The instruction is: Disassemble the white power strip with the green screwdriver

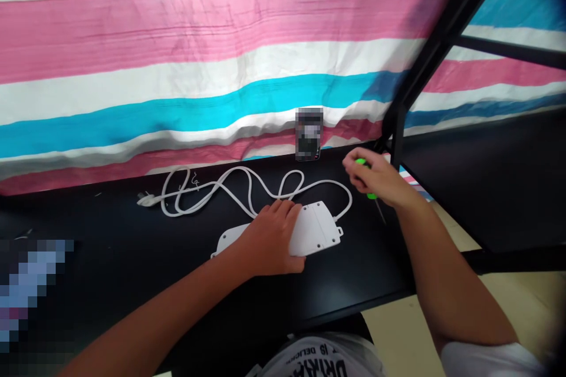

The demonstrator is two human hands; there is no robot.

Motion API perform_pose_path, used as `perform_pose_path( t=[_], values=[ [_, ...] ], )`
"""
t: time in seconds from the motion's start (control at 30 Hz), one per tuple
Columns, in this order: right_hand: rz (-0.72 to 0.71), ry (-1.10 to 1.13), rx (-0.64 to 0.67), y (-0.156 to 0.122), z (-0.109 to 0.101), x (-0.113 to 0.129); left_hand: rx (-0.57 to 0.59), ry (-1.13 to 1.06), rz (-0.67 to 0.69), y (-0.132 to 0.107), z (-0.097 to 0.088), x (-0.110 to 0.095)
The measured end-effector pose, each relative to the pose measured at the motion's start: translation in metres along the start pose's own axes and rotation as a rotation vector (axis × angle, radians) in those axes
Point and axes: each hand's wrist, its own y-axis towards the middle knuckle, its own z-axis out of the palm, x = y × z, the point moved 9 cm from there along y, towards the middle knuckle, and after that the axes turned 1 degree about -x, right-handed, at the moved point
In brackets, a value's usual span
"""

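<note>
A white power strip (312,227) lies on the black table, its screw-holed underside facing up. My left hand (276,235) is wrapped over its middle, thumb on the near edge and fingers on the far edge, hiding part of it. From the strip's right end a white cord (250,179) loops back and left to a plug (148,200). To the right of the strip, above the table, my right hand (369,174) is closed around a screwdriver (372,195) with a green handle. Its thin shaft points down toward the tabletop.
A phone-like object (308,147), partly blurred, stands at the table's back edge against a striped sheet (177,70). Black frame bars (398,135) rise at the right. A pixelated bluish item (30,288) is at the left. The black table (354,283) ends at the near edge.
</note>
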Motion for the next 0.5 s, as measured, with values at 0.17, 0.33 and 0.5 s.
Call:
perform_pose_path(
  t=[0.17,0.33,0.5],
  values=[
    [-0.203,0.653,-0.175,-0.012,-0.026,0.032,-0.053,-0.011,0.008,-0.002,-0.001,-0.001],
    [-0.246,0.784,-0.050,-0.021,-0.014,0.046,-0.091,0.019,0.021,-0.003,0.000,-0.004],
    [-0.241,0.848,0.062,-0.032,0.010,0.053,-0.094,0.043,0.027,-0.003,0.002,-0.005]
  ],
)
